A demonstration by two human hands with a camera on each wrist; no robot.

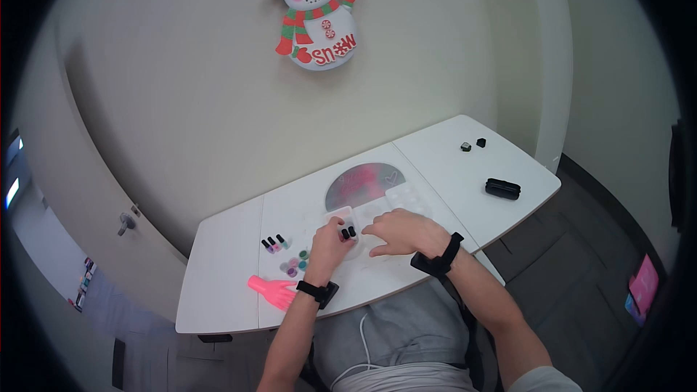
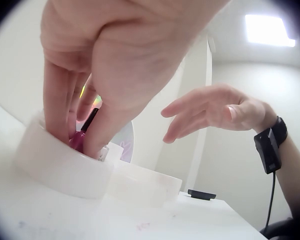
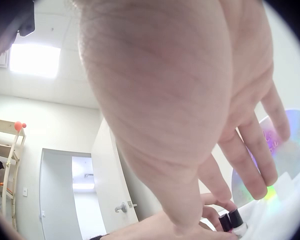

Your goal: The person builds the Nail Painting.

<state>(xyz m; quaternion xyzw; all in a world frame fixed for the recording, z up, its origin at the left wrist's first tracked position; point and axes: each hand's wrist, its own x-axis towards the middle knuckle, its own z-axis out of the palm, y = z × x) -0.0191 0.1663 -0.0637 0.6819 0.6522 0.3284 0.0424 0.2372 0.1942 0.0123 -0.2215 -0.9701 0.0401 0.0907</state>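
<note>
My left hand [image 1: 330,250] reaches fingers-down into a white curved-walled tray [image 2: 65,160]. Its thumb and fingers pinch a magenta nail polish bottle [image 2: 77,141] with a black cap, low inside the wall. Two black-capped nail polish bottles [image 1: 348,233] show beside those fingers in the head view; the right wrist view shows their black caps [image 3: 235,218] close together. To the right of the tray, my right hand [image 1: 399,232] hovers with fingers extended and nothing in it. The bottles' lower parts are mostly hidden by the left hand and the tray wall.
Left of the tray stand several black-capped polish bottles [image 1: 274,243] and small colored pots [image 1: 293,267]. A pink model hand [image 1: 272,292] lies near the front edge. Behind is a shiny half-round board [image 1: 356,185]; a black case [image 1: 502,189] lies far right.
</note>
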